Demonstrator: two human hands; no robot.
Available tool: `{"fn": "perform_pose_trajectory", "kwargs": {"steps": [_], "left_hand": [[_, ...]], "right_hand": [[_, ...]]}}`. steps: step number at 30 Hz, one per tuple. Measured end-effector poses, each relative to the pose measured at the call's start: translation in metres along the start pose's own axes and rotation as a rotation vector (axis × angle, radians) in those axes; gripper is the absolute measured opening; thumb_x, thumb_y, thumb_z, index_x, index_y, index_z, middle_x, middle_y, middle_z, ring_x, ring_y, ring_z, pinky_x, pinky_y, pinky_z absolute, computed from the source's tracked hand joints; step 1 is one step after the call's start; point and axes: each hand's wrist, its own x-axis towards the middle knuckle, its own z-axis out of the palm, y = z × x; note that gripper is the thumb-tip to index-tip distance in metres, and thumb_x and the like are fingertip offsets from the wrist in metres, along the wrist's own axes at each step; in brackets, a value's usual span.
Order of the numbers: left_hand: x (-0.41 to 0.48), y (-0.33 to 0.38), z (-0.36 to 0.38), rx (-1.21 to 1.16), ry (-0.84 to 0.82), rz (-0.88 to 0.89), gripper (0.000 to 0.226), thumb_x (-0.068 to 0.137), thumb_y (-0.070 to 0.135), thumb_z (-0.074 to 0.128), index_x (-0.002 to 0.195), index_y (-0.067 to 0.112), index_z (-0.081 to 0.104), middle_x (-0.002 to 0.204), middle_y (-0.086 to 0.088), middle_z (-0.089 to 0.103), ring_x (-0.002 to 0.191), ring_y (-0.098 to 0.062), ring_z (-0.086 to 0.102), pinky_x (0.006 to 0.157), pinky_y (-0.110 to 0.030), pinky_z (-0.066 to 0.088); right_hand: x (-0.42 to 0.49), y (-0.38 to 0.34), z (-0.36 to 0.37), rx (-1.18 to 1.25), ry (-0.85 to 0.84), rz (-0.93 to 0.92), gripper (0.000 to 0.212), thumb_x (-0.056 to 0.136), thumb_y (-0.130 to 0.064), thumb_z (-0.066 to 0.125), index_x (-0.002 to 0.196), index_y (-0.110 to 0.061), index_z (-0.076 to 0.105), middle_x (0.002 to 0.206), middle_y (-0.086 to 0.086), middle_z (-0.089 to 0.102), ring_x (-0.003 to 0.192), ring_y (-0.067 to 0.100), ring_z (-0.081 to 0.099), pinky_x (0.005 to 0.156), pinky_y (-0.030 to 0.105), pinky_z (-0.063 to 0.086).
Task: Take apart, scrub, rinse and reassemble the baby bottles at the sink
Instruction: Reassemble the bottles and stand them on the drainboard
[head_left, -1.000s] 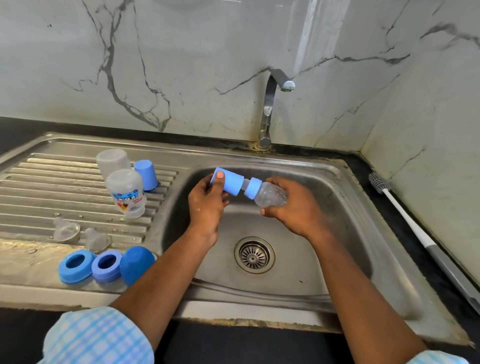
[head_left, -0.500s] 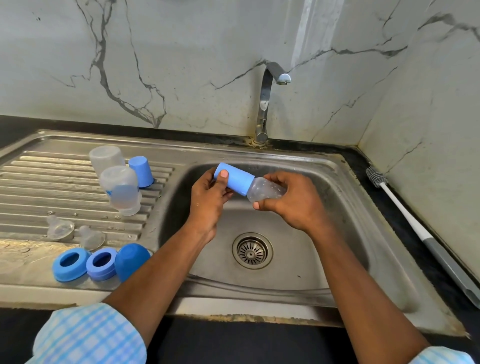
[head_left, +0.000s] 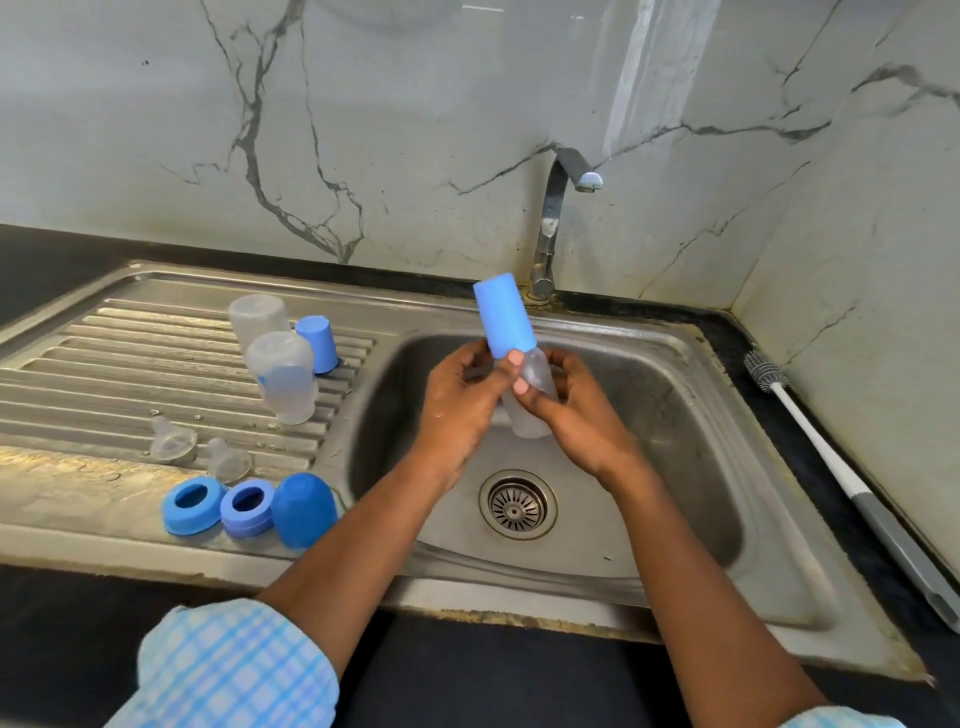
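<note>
Over the sink basin (head_left: 675, 405) both hands hold one clear baby bottle (head_left: 535, 379), now nearly upright, with a tall blue cap (head_left: 503, 318) on top. My left hand (head_left: 462, 405) grips it at the neck just under the cap. My right hand (head_left: 582, 415) wraps the clear body. On the draining board (head_left: 104, 364) stand two clear bottle bodies (head_left: 284, 376), upside down, beside a blue cap (head_left: 318, 336). Two clear teats (head_left: 174, 440) lie nearer the front, with two blue rings (head_left: 193, 505) and a rounded blue cap (head_left: 304, 510) at the front edge.
The tap (head_left: 558, 218) stands at the back of the basin and no water runs from it. The drain (head_left: 517, 504) sits in the basin floor. A long bottle brush (head_left: 810, 431) lies on the dark counter to the right, along the marble wall.
The blue cap went onto the bottle, covering the blue ring. The capped bottle then swung from lying sideways to nearly upright, cap uppermost, with both hands still on it.
</note>
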Motion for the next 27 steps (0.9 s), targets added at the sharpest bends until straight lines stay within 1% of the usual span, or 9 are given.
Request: {"fn": "perform_pose_trajectory", "kwargs": {"steps": [4,8,11,14,17,19,23,25,27], "left_hand": [[-0.013,0.016,-0.018,0.273,0.026,0.090,0.049,0.082,0.049,0.066,0.122,0.020,0.067,0.106,-0.003,0.072,0.098,-0.017,0.069,0.089,-0.049,0.056],[-0.030,0.038,-0.036,0.358,0.105,0.167,0.042,0.084,0.039,0.068,0.121,0.020,0.066,0.109,0.001,0.071,0.101,-0.014,0.067,0.090,-0.045,0.055],[-0.050,0.062,-0.060,0.331,0.138,0.218,0.032,0.081,0.030,0.072,0.112,0.028,0.065,0.103,0.007,0.072,0.097,-0.008,0.068,0.088,-0.034,0.056],[-0.067,0.090,-0.103,0.338,0.143,0.278,0.040,0.080,0.021,0.078,0.115,0.033,0.063,0.113,0.004,0.068,0.099,-0.002,0.066,0.087,-0.022,0.054],[-0.075,0.110,-0.160,0.311,0.148,0.241,0.045,0.077,0.013,0.079,0.119,0.024,0.067,0.116,-0.001,0.070,0.101,-0.009,0.069,0.085,-0.024,0.055],[-0.080,0.117,-0.200,0.322,0.139,0.188,0.045,0.080,0.004,0.077,0.122,0.017,0.067,0.112,0.002,0.072,0.099,-0.006,0.069,0.081,-0.020,0.052],[-0.090,0.117,-0.267,0.431,0.187,0.124,0.038,0.084,-0.001,0.071,0.113,0.023,0.068,0.092,0.022,0.074,0.087,0.008,0.066,0.075,-0.007,0.047],[-0.094,0.109,-0.296,0.478,0.220,0.080,0.036,0.086,0.000,0.070,0.112,0.026,0.069,0.094,0.021,0.074,0.086,0.006,0.066,0.075,-0.008,0.046],[-0.097,0.097,-0.319,0.495,0.250,0.036,0.036,0.087,0.002,0.070,0.116,0.023,0.069,0.105,0.013,0.074,0.090,-0.001,0.067,0.081,-0.013,0.047]], "right_hand": [[-0.008,-0.004,0.006,-0.091,-0.082,-0.029,0.051,0.088,-0.024,0.069,0.138,-0.022,0.055,0.124,-0.005,0.067,0.111,0.006,0.063,0.099,0.033,0.051],[-0.023,-0.034,0.018,-0.029,-0.033,-0.115,0.039,0.086,-0.007,0.072,0.124,-0.013,0.066,0.106,-0.003,0.074,0.093,0.001,0.070,0.078,0.010,0.052],[-0.037,-0.066,0.040,0.059,0.012,-0.169,0.030,0.081,-0.007,0.077,0.108,-0.017,0.073,0.093,-0.005,0.077,0.085,0.005,0.073,0.073,0.016,0.054],[-0.045,-0.101,0.073,0.097,0.006,-0.239,0.024,0.081,-0.008,0.078,0.102,-0.019,0.074,0.088,-0.005,0.077,0.084,0.008,0.074,0.079,0.029,0.059],[-0.042,-0.127,0.117,0.040,0.002,-0.288,0.017,0.079,-0.016,0.075,0.095,-0.011,0.077,0.088,0.000,0.077,0.083,0.012,0.073,0.081,0.044,0.058],[-0.038,-0.141,0.151,-0.005,0.008,-0.287,0.019,0.075,-0.022,0.076,0.085,-0.007,0.076,0.081,0.004,0.076,0.079,0.021,0.072,0.076,0.047,0.056],[-0.035,-0.159,0.215,-0.067,-0.039,-0.228,0.013,0.078,-0.020,0.080,0.080,-0.010,0.071,0.072,0.004,0.068,0.069,0.021,0.062,0.065,0.031,0.049],[-0.033,-0.161,0.246,-0.081,-0.056,-0.223,0.015,0.078,-0.020,0.080,0.078,-0.010,0.069,0.071,0.003,0.065,0.068,0.020,0.059,0.064,0.030,0.044],[-0.033,-0.158,0.272,-0.111,-0.081,-0.201,0.019,0.078,-0.023,0.080,0.088,-0.009,0.072,0.084,0.008,0.070,0.082,0.026,0.064,0.070,0.032,0.046]]}}
